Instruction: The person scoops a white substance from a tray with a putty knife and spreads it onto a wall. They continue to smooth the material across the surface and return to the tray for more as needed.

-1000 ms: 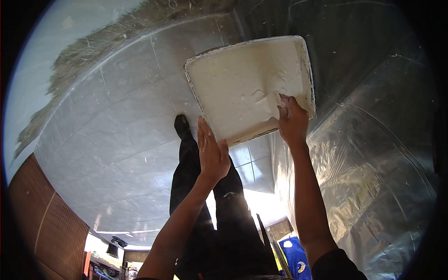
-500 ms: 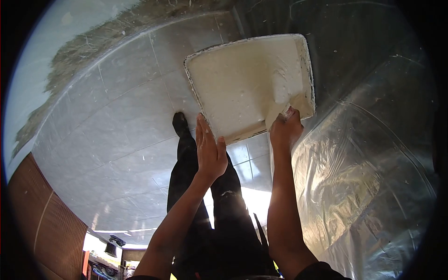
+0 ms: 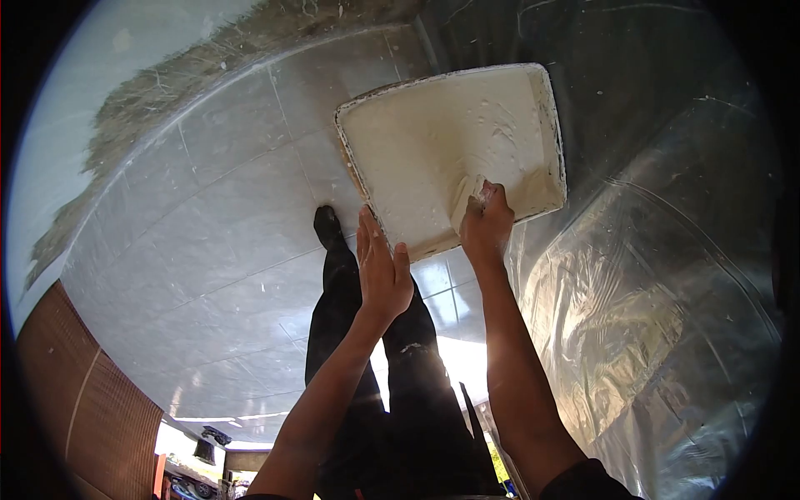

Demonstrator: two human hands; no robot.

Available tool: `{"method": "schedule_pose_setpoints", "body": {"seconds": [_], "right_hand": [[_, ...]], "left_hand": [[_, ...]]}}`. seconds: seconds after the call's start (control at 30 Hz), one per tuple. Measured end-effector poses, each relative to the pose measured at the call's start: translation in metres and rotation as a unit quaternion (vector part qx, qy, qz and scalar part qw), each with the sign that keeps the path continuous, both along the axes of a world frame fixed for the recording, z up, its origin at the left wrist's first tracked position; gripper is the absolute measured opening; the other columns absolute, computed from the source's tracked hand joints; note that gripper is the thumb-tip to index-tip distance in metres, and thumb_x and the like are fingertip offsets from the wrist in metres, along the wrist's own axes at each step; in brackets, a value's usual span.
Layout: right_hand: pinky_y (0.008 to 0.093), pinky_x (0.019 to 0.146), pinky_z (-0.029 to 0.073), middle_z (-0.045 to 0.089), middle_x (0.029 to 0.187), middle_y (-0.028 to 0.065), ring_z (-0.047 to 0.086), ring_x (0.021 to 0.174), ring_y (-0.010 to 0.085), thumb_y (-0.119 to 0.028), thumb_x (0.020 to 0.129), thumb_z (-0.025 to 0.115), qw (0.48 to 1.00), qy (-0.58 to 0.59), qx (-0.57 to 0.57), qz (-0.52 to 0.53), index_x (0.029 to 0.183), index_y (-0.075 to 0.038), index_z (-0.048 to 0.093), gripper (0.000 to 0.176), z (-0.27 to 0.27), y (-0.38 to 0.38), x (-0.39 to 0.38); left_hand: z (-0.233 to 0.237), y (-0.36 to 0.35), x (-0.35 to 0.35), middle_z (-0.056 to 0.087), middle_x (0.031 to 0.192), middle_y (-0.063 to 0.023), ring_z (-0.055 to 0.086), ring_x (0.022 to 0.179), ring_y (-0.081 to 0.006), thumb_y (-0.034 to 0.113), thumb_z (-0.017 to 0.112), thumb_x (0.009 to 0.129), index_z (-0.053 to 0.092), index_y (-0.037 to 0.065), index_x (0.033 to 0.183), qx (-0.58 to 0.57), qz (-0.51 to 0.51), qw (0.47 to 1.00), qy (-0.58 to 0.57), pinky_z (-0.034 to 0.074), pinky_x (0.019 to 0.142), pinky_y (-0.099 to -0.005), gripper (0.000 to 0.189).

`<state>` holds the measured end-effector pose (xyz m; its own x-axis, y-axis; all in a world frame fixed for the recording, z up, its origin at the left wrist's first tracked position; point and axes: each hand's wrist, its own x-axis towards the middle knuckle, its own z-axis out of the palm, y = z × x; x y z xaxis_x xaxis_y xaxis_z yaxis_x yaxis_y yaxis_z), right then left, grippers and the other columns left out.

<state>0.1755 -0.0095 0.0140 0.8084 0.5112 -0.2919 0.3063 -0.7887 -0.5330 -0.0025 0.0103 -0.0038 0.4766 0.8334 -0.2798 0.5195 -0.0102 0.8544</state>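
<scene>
A rectangular tub (image 3: 552,108) with a crusted rim holds a smooth, cream-coloured mixture (image 3: 417,142). My left hand (image 3: 385,271) lies flat along the tub's near left corner, fingers straight and thumb apart, pressed to its outer side. My right hand (image 3: 487,227) is closed over the near edge of the tub. In its fist is a small tool (image 3: 477,190) smeared with the mixture, a reddish bit showing by the fingers. Its working end dips into the mixture, so I cannot make out its kind. Ripples and small lumps mark the surface beyond it.
Grey floor tiles (image 3: 225,217) spread to the left, up to a wall with a rough, unpainted band (image 3: 158,92). Clear plastic sheeting (image 3: 617,333) covers the right side. My dark-clad legs (image 3: 333,275) stand below the tub. A brown slatted panel (image 3: 108,400) is at lower left.
My right hand has moved left along the near side of the tub, dragging the tool through the mixture. My left hand stays against the tub, which sits slightly further right in view.
</scene>
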Motion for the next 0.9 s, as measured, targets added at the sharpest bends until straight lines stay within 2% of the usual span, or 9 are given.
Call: {"method": "schedule_pose_setpoints", "body": {"seconds": [0.1, 0.13, 0.23, 0.3, 0.43, 0.5, 0.57, 0.83, 0.9], "right_hand": [[0.0531, 0.082, 0.052, 0.069, 0.091, 0.03, 0.068, 0.091, 0.0485, 0.0, 0.089, 0.053, 0.994, 0.019, 0.095, -0.053, 0.113, 0.004, 0.053, 0.024, 0.01, 0.007, 0.002], [0.0541, 0.077, 0.052, 0.069, 0.088, 0.028, 0.067, 0.085, 0.0489, -0.004, 0.089, 0.054, 0.998, -0.006, -0.02, 0.064, 0.114, 0.002, 0.052, 0.025, 0.007, 0.003, -0.003], [0.0551, 0.071, 0.051, 0.068, 0.084, 0.0263, 0.067, 0.077, 0.048, -0.007, 0.09, 0.056, 0.981, -0.032, -0.046, 0.185, 0.114, 0.0, 0.052, 0.025, 0.01, 0.005, 0.001], [0.0544, 0.07, 0.052, 0.068, 0.081, 0.0248, 0.068, 0.077, 0.0465, -0.008, 0.09, 0.057, 0.988, -0.024, -0.023, 0.153, 0.114, -0.001, 0.052, 0.026, 0.015, 0.008, 0.005], [0.0541, 0.071, 0.054, 0.069, 0.08, 0.0236, 0.068, 0.074, 0.0451, -0.006, 0.087, 0.058, 0.955, -0.053, -0.101, 0.273, 0.112, -0.002, 0.052, 0.025, 0.022, 0.018, 0.005], [0.0534, 0.069, 0.054, 0.069, 0.082, 0.0245, 0.069, 0.074, 0.0452, -0.005, 0.086, 0.058, 0.979, -0.057, -0.013, 0.198, 0.11, -0.002, 0.052, 0.025, 0.029, 0.024, 0.006], [0.0512, 0.065, 0.056, 0.069, 0.081, 0.0224, 0.07, 0.072, 0.0406, -0.005, 0.087, 0.059, 0.936, -0.072, -0.083, 0.334, 0.109, -0.001, 0.053, 0.024, 0.006, 0.017, -0.009], [0.0423, 0.061, 0.056, 0.066, 0.077, 0.0139, 0.069, 0.071, 0.0318, -0.003, 0.084, 0.062, 0.899, -0.117, -0.027, 0.421, 0.098, -0.003, 0.058, 0.015, 0.012, 0.02, -0.009], [0.0406, 0.064, 0.055, 0.067, 0.079, 0.0105, 0.066, 0.075, 0.0287, -0.001, 0.082, 0.064, 0.909, -0.179, 0.06, 0.372, 0.095, -0.004, 0.059, 0.014, 0.031, 0.028, 0.009]], "left_hand": [[0.0, 0.001, -0.005, 0.021, 0.159, -0.0345, 0.018, 0.149, -0.049, 0.039, 0.026, 0.108, 0.012, -0.011, 0.154, 0.015, -0.016, 0.999, 0.04, 0.018, 0.122, -0.05, 0.069], [0.001, 0.001, -0.005, 0.021, 0.158, -0.0347, 0.018, 0.149, -0.0489, 0.038, 0.027, 0.108, 0.013, -0.011, 0.154, 0.012, -0.02, 0.999, 0.043, 0.019, 0.122, -0.05, 0.069], [-0.002, 0.004, -0.003, 0.022, 0.158, -0.035, 0.017, 0.15, -0.0488, 0.037, 0.027, 0.108, 0.014, -0.011, 0.154, 0.03, -0.032, 0.998, 0.037, 0.019, 0.122, -0.0501, 0.068], [-0.002, 0.001, -0.006, 0.022, 0.158, -0.0351, 0.017, 0.15, -0.0488, 0.037, 0.027, 0.108, 0.014, -0.011, 0.154, 0.04, -0.029, 0.998, 0.042, 0.018, 0.122, -0.0503, 0.068], [-0.002, 0.005, -0.002, 0.023, 0.158, -0.0351, 0.017, 0.15, -0.0484, 0.039, 0.026, 0.108, 0.013, -0.011, 0.154, 0.028, -0.028, 0.998, 0.038, 0.018, 0.122, -0.0507, 0.069], [-0.002, 0.003, -0.004, 0.022, 0.158, -0.0352, 0.017, 0.15, -0.0483, 0.04, 0.025, 0.108, 0.013, -0.011, 0.154, 0.029, -0.023, 0.998, 0.042, 0.018, 0.122, -0.0507, 0.07], [-0.001, 0.003, -0.002, 0.022, 0.158, -0.034, 0.016, 0.15, -0.0474, 0.042, 0.024, 0.108, 0.012, -0.01, 0.155, 0.022, -0.023, 0.999, 0.038, 0.018, 0.121, -0.0504, 0.071], [-0.001, 0.005, 0.0, 0.021, 0.161, -0.0304, 0.015, 0.151, -0.0456, 0.048, 0.019, 0.108, 0.012, -0.007, 0.156, 0.015, -0.02, 0.999, 0.032, 0.018, 0.122, -0.0499, 0.074], [-0.001, 0.003, -0.002, 0.02, 0.161, -0.0302, 0.014, 0.151, -0.0456, 0.048, 0.018, 0.108, 0.012, -0.007, 0.156, 0.024, -0.012, 0.999, 0.045, 0.018, 0.122, -0.0498, 0.074]]}}
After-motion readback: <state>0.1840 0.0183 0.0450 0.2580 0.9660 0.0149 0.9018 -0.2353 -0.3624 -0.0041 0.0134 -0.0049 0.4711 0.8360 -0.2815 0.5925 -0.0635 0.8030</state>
